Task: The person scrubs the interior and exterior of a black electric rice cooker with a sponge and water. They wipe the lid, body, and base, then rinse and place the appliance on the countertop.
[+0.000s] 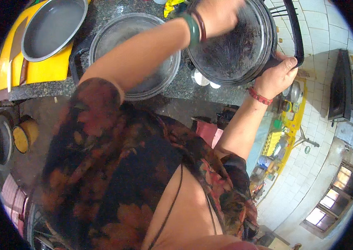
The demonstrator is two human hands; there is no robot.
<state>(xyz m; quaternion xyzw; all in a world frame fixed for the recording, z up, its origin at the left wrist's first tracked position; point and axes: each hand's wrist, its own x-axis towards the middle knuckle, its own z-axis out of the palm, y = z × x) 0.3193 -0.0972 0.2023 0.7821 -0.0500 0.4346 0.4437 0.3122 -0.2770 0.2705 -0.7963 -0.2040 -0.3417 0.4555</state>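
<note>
My right hand [276, 75], with a red bracelet at the wrist, grips the lower end of a black loop handle [298, 34]. That handle is at the side of a round dark pan [226, 59] with a scuffed face and a shiny ringed rim. Over the upper part of this face is my left hand [220, 15], blurred and cut by the top edge; its fingers and anything in them cannot be made out. A green bangle circles that wrist. Beneath my left forearm lies a second round, ringed pan [139, 84] with a dark handle [76, 62] at its left.
A metal basin [54, 28] of cloudy liquid stands on a yellow board [45, 70], beside a cleaver [17, 43]. A yellow packet [172, 5] lies behind on the speckled stone counter [42, 89]. A yellow shelf [295, 115] with bottles lines the tiled wall [307, 150].
</note>
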